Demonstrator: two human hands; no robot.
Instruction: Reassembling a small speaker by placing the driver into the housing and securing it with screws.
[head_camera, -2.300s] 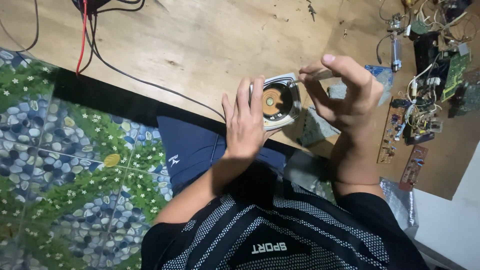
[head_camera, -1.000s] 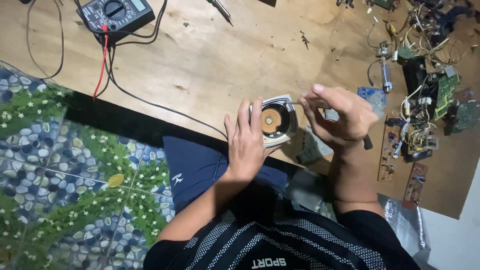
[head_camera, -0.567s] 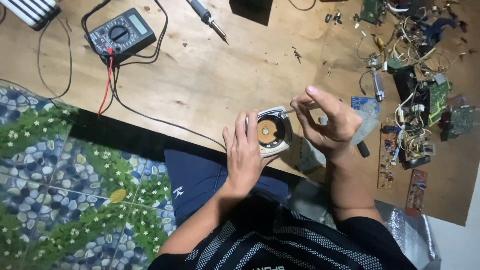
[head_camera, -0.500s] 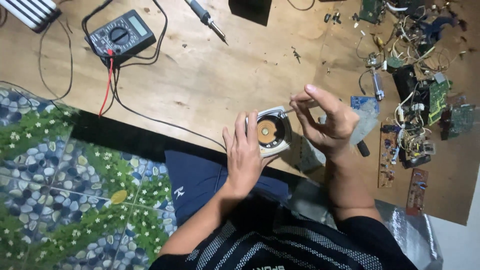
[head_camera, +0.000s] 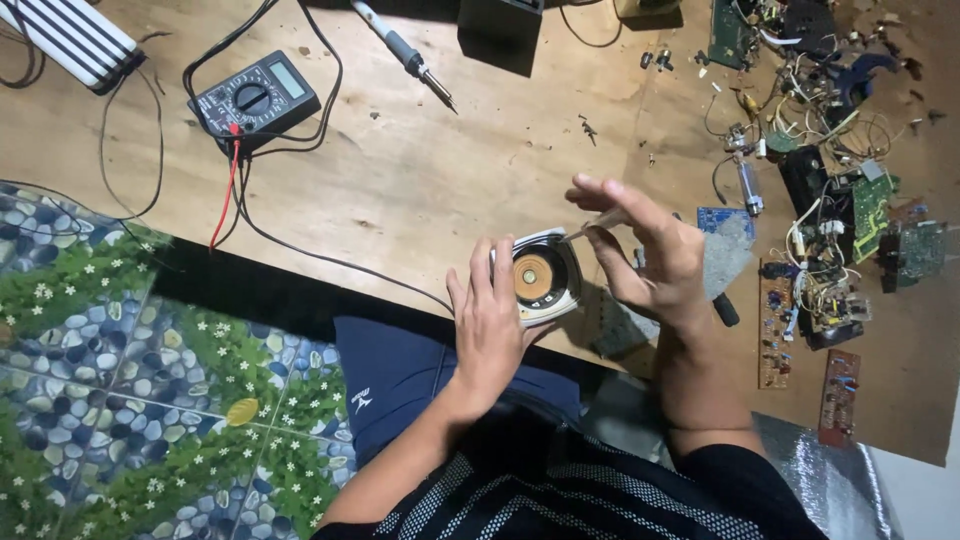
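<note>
While left hand (head_camera: 490, 325) cups round metal speaker (head_camera: 545, 278), right hand (head_camera: 650, 250) pinching thin tool (head_camera: 590, 228)

You see a bare wooden worktop (head_camera: 420, 190) | below it, a floor mat (head_camera: 130, 390) printed with pebbles, grass and white flowers | even, warm light across the wood

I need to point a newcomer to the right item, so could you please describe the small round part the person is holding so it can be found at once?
Start at the wooden tabletop and go to its near edge, where both hands meet. The small speaker sits there, steadied by the left hand, with the right hand pinching a thin tool at its rim. It alone is round, with an orange-brown centre in a pale frame.
</note>
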